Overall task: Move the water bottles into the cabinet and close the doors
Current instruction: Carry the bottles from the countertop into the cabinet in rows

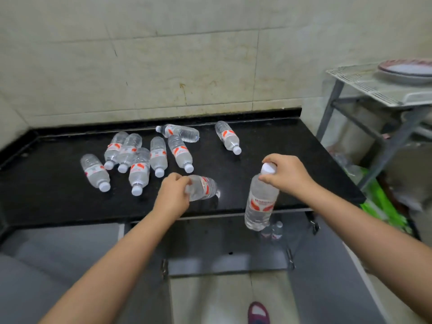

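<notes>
Several clear water bottles point(140, 169) with red-and-white labels lie on their sides on the black countertop point(46, 195). My left hand point(173, 195) grips the neck end of a bottle point(203, 187) lying near the counter's front edge. My right hand point(284, 174) holds an upright bottle point(260, 202) by its white cap, hanging in front of the counter edge above the open cabinet point(210, 239). Two small bottles point(274, 230) stand inside the cabinet at its right. One more bottle point(228, 136) lies apart at the back right.
The cabinet's two grey doors point(327, 265) stand open on either side below the counter. A metal rack point(364, 90) with a plate point(406, 71) stands to the right, green items below it. My slippered foot point(258, 312) is on the tiled floor.
</notes>
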{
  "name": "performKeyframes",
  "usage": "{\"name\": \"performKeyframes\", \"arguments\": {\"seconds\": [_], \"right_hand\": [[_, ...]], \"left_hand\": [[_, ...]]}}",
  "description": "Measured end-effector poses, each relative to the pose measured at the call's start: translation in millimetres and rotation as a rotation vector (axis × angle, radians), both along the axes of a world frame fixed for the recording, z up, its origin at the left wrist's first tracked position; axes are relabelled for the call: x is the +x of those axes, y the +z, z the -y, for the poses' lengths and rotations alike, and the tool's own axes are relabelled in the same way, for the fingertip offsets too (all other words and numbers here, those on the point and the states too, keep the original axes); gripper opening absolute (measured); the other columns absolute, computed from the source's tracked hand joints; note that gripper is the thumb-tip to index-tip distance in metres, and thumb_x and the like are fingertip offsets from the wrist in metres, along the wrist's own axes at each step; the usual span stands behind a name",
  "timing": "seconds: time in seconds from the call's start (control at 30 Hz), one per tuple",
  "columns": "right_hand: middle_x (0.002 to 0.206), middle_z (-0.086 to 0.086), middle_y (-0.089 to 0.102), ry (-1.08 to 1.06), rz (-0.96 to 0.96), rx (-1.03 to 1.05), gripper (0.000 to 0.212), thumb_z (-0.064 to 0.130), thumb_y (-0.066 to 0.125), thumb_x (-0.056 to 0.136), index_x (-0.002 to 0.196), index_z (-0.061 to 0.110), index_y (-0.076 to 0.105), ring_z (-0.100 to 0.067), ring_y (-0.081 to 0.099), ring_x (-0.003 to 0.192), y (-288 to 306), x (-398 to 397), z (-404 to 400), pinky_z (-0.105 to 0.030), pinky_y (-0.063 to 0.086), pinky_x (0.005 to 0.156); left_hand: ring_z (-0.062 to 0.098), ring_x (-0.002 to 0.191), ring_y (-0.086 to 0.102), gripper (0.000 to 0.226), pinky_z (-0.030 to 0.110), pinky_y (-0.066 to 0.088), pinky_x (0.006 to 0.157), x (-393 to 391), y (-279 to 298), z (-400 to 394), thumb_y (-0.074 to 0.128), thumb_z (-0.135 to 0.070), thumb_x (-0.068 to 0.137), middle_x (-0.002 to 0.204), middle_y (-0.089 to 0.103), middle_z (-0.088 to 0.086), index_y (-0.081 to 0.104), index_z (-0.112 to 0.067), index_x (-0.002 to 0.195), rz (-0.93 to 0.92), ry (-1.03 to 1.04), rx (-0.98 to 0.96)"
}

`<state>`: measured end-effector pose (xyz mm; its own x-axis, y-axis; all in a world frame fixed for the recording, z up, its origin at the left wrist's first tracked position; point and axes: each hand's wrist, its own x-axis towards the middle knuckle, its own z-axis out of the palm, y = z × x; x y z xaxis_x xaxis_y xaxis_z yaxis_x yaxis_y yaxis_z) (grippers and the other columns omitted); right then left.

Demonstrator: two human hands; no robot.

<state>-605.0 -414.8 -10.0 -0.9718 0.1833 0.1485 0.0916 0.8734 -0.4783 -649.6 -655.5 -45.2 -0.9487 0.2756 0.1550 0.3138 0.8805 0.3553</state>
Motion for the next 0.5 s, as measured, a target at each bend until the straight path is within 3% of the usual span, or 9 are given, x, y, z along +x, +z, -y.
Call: {"name": "performKeyframes", "arguments": {"seconds": [0.2, 0.37, 0.5], "right_hand": [[0.109, -0.007, 0.068, 0.074, 0.235, -0.034, 0.034, 0.025, 0.075, 0.074, 0.104, 0.011, 0.066, -0.023, 0.060, 0.103, -21, 56, 30, -0.025, 0.040, 0.074], [0.111, -0.006, 0.068, 0.128, 0.387, -0.023, 0.033, 0.024, 0.073, 0.075, 0.105, 0.014, 0.065, -0.024, 0.060, 0.103, -76, 75, 33, -0.026, 0.043, 0.075], [0.115, -0.009, 0.067, 0.149, 0.481, 0.017, 0.033, 0.020, 0.068, 0.079, 0.110, 0.013, 0.062, -0.027, 0.059, 0.109, -130, 70, 22, -0.032, 0.048, 0.086]], "left_hand": [[0.032, 0.102, 0.053, 0.025, 0.034, 0.043, 0.087, 35, 24, 0, 0.064, -0.012, 0.077, 0.099, 0.053, 0.011, 0.067, -0.008, 0.102, 0.074, -0.244, -0.147], [0.024, 0.089, 0.054, 0.017, 0.025, 0.038, 0.076, 59, -32, -7, 0.059, -0.002, 0.075, 0.081, 0.045, -0.001, 0.068, -0.003, 0.088, 0.339, -0.335, -0.258], [0.028, 0.105, 0.055, 0.023, 0.021, 0.031, 0.079, 72, -94, -26, 0.052, 0.000, 0.078, 0.098, 0.056, 0.011, 0.067, -0.002, 0.094, 0.526, -0.363, -0.384]]}}
